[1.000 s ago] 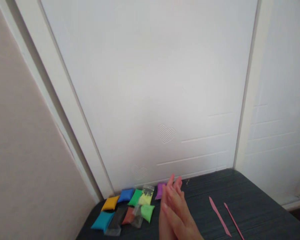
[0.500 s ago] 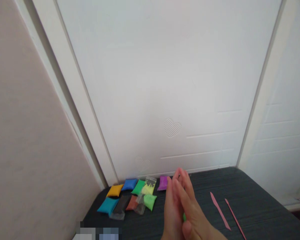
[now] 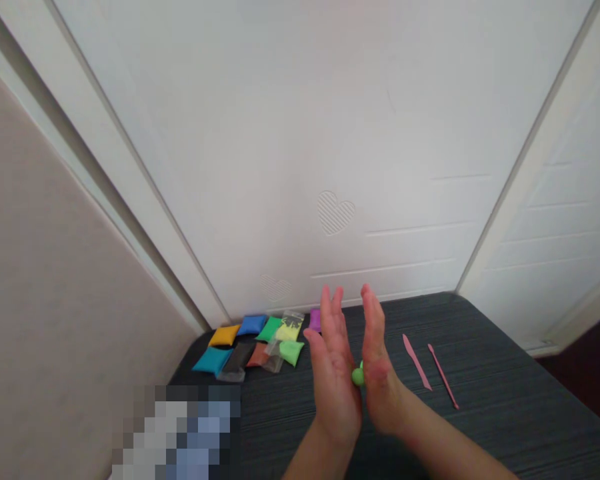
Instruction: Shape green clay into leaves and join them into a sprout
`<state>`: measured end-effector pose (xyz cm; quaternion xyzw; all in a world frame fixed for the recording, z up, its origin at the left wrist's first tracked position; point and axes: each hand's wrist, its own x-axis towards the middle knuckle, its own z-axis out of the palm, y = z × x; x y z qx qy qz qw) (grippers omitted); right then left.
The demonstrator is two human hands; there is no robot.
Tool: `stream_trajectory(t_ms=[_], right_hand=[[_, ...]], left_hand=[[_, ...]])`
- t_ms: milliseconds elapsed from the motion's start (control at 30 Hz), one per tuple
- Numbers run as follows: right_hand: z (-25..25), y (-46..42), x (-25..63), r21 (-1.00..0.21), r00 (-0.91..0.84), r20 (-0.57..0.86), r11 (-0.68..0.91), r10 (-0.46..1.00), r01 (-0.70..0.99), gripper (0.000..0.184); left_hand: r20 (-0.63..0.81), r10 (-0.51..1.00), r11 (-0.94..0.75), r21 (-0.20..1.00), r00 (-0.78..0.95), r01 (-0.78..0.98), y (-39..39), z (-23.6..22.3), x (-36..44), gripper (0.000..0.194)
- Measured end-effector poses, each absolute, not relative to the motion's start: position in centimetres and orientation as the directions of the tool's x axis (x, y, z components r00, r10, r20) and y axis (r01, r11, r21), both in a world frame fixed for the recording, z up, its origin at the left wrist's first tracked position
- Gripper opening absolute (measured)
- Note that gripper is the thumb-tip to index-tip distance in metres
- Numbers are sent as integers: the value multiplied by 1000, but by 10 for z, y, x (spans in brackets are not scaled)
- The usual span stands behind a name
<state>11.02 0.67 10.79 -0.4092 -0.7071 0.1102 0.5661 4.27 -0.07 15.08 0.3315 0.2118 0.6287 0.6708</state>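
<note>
A small lump of green modelling clay [image 3: 358, 377] is caught between my two upright palms, partly hidden by them. It shows one round end and a paler bit just above. My left hand [image 3: 334, 380] is on the left with its fingers stretched upward and its thumb apart. My right hand [image 3: 380, 373] faces it from the right, fingers also straight. The fingertips stand apart, while the palms come close around the clay. Both hands are raised over the dark table [image 3: 280, 420].
Behind my left hand lie several clay packets, among them yellow [image 3: 224, 335], teal [image 3: 213, 360], black [image 3: 237, 359] and light green [image 3: 291, 352]. A purple packet [image 3: 315, 320] is partly hidden. Right of my hands are a pink modelling knife [image 3: 417, 362] and a thin pink stick tool [image 3: 443, 377]. A white panel [image 3: 280, 167] rises behind.
My fingers have parted from being pressed together, and more of the green clay shows between the palms. The view has tilted down, so more of the table is visible.
</note>
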Motion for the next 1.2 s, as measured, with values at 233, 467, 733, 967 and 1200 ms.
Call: stream_trajectory(t_ms=[233,467,733,967,1200], right_hand=[[119,-7,96,-690,111,708,650,698,318,79],[133,-5,121,-721,171,672,585,721,371,75],[124,-9,107,-747,143,642,573,753,337,77],[132,-3,120,-654,193,746,645,638,396,76],[104,-3,103,-431,-231,772,755,592,494,69]], left_hand=[[131,988,-54,779,79,-624,8,135,52,52],[132,964,41,785,231,-618,-5,123,69,50],[150,970,2,780,190,-626,2,128,61,54],[163,964,-10,811,211,-585,-10,121,70,56],[144,983,-17,700,117,-714,4,154,39,59]])
